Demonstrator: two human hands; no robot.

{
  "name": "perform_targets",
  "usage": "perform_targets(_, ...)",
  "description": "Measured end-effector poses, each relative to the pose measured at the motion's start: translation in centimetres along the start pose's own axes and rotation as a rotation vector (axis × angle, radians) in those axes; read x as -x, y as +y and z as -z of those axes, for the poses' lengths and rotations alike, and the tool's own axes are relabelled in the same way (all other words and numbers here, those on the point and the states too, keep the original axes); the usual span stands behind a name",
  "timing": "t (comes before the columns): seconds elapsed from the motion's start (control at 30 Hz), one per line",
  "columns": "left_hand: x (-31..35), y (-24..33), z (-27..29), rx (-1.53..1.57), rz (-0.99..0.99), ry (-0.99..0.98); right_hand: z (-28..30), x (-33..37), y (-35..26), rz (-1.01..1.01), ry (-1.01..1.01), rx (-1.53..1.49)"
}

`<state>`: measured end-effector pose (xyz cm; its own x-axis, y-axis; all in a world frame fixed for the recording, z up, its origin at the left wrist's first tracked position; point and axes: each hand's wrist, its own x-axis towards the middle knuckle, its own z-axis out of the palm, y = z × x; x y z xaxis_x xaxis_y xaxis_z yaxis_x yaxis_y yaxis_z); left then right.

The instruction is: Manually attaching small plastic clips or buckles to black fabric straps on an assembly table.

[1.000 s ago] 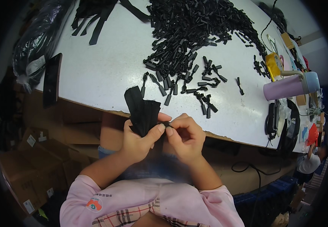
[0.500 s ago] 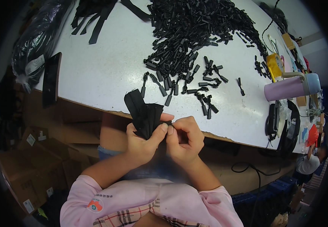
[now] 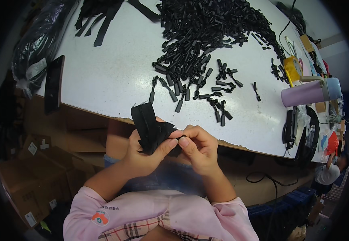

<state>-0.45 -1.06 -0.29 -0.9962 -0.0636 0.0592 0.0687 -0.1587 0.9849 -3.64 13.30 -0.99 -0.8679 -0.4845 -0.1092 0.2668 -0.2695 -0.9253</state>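
Observation:
My left hand [image 3: 146, 154] is closed around a bundle of black zipper tapes [image 3: 145, 122], whose cut ends stick up above the fingers. My right hand [image 3: 200, 150] pinches a small dark piece close to the left thumb tip; the fingers cover most of it, so I cannot make out what it is. Both hands meet just off the table's near edge, thumbs nearly touching. Beyond them lie loose black zipper sliders with long pulls [image 3: 222, 111], and a large heap of zipper sliders [image 3: 194, 44] spreads toward the far side.
More black strips [image 3: 104, 24] lie at the far left, beside a plastic-wrapped bundle [image 3: 42, 44] and a dark flat phone-like object [image 3: 54, 84]. A pink flask [image 3: 305, 93] lies on the right. Cardboard boxes [image 3: 42, 176] stand below left. The white table [image 3: 98, 80] has a chipped edge.
The zipper tape bundle has tipped and dropped slightly in my left hand. My right thumb and fingers have shifted a little, still pinching beside the left thumb.

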Motion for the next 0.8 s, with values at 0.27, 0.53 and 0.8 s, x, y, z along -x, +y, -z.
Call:
perform_targets(0.27, -0.2, 0.5, 0.2, 0.071, 0.135, 0.002, -0.5, -0.6, 0.1, 0.492, 0.108, 0.537)
perform_targets(0.53, 0.2, -0.6, 0.5, 0.085, 0.143, 0.024, 1.0, -1.1, -0.7, 0.148, -0.136, 0.458)
perform_targets(0.8, -0.2, 0.5, 0.6, 0.117, 0.133, -0.063, 0.1, -1.2, -0.8, 0.108, -0.096, 0.355)
